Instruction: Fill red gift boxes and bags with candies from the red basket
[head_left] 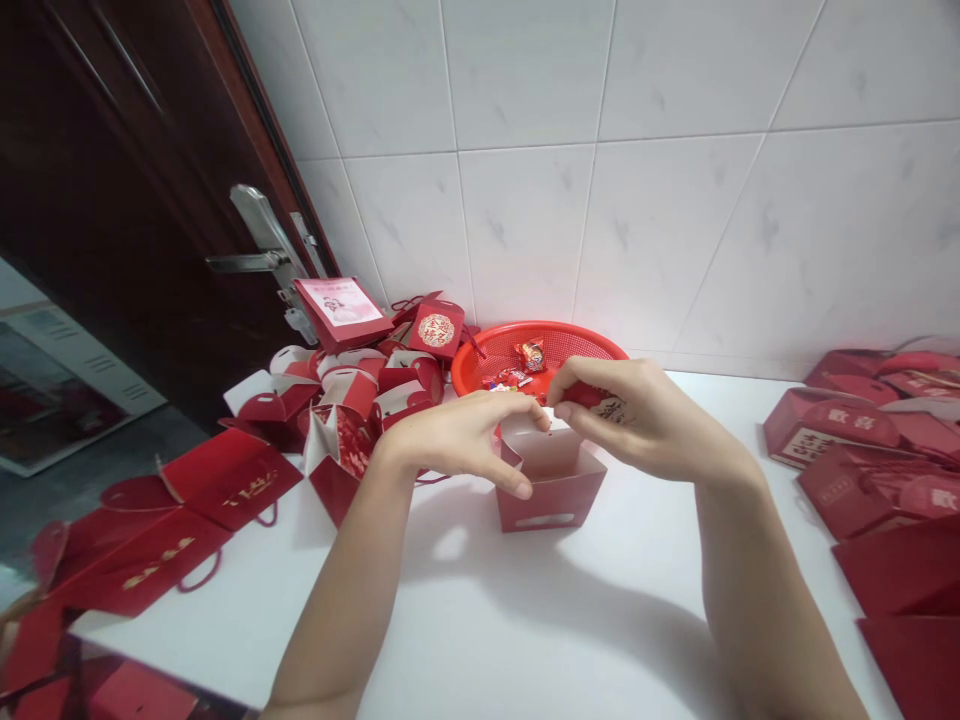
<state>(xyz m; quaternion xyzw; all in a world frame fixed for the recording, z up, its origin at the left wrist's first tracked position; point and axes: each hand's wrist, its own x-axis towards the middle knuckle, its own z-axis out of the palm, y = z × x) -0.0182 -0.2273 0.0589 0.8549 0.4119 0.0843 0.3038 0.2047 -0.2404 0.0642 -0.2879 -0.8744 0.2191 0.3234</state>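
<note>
A red paper gift box (551, 508) stands upright on the white table, its top open and its pale inside showing. My left hand (469, 435) is at the box's left side, thumb and fingers apart, the thumb by the front rim. Over the right rim, my right hand (645, 415) is closed with its thumb and fingertips together. A red flap with pale gold print (600, 403) shows within its grip, partly hidden by the fingers. Directly behind the box is a red plastic basket (469, 365) with a few wrapped candies (531, 353) in it.
Several red gift boxes (349, 390) crowd the table's left side, with more red bags (154, 550) at the left edge. Another group of red boxes (847, 425) lines the right. A tiled wall (525, 220) closes off the back; a dark door (150, 150) stands at left.
</note>
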